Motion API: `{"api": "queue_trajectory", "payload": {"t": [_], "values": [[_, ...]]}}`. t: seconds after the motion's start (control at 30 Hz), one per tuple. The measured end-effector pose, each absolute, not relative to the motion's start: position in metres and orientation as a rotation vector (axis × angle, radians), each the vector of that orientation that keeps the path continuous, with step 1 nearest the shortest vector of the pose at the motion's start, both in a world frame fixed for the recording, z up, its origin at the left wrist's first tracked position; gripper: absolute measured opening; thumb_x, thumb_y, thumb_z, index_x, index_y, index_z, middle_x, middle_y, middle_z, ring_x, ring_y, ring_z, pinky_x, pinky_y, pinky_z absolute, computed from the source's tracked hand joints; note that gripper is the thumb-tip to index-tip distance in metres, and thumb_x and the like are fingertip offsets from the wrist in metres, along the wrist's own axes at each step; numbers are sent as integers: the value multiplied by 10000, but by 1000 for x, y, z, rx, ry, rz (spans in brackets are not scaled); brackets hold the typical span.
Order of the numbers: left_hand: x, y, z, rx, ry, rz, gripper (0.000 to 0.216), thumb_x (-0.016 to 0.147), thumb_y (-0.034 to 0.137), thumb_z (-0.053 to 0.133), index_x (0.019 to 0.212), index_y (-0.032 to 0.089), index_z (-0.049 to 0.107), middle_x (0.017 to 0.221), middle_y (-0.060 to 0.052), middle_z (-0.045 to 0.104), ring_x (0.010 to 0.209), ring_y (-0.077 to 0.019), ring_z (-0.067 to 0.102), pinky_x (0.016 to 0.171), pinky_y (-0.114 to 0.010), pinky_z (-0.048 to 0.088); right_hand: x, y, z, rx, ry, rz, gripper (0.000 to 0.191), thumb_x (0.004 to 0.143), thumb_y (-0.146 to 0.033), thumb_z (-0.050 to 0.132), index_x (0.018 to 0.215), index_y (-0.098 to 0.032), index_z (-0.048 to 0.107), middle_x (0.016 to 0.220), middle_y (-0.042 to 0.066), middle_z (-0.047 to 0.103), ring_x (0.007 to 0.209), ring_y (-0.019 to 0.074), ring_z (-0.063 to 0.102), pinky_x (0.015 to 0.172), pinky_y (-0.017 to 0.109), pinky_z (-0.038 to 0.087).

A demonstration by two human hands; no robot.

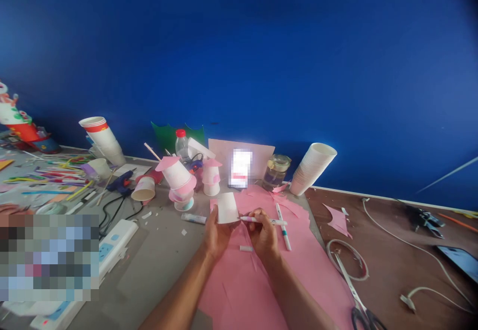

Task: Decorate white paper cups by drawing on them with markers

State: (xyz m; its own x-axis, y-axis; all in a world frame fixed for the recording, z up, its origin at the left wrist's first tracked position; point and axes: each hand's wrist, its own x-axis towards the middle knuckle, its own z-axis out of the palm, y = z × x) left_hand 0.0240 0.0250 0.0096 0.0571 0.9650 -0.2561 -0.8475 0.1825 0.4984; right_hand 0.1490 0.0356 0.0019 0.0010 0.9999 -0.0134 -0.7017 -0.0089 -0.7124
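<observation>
My left hand (216,233) grips a white paper cup (227,207), held upside down above a pink paper sheet (254,280). My right hand (263,233) pinches a white marker pen (261,220) with its tip touching the cup's side. The pen's cap (245,248) lies on the pink sheet just below my hands. A second marker (283,225) with a teal band rests on the sheet to the right of my right hand.
Cup-built houses with pink roofs (179,180) stand behind my hands, beside a glue stick (194,218). A stack of white cups (311,168), a jar (276,170), a water bottle (181,146), a glue gun (121,183), a power strip (115,243) and scissors (360,305) lie around.
</observation>
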Motion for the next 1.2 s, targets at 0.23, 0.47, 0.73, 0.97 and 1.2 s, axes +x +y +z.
{"api": "queue_trajectory", "payload": {"t": [0.23,0.47,0.73,0.97,1.2], "values": [[23,26,5,255,566,1406,346,871,433,569,991,122,659,851,-102,721,815,-242,689,766,-389,557,149,37,2,-631,-560,1487,184,698,-253,636,552,-210,532,436,-60,475,496,128,486,674,337,494],[23,26,7,265,548,1390,388,880,462,545,998,112,663,860,-116,726,822,-249,688,776,-395,552,148,35,4,-644,-590,1475,192,700,-251,637,549,-211,524,450,-60,476,495,122,468,630,311,478],[23,25,7,236,570,1401,380,873,453,557,1009,114,663,847,-114,724,823,-257,691,723,-377,559,149,34,6,-628,-651,1492,185,673,-244,608,513,-208,524,430,-49,454,503,133,485,578,283,441],[23,25,8,248,540,1388,384,899,453,515,1018,119,663,862,-111,727,831,-245,691,760,-385,555,152,36,7,-601,-585,1529,188,698,-253,620,532,-211,540,433,-50,479,514,137,510,678,328,488],[22,25,7,242,547,1388,393,901,457,509,1020,116,664,866,-114,726,844,-251,689,770,-390,554,150,36,6,-613,-578,1520,164,681,-227,607,524,-207,562,420,-46,480,497,129,473,623,300,467]]}}
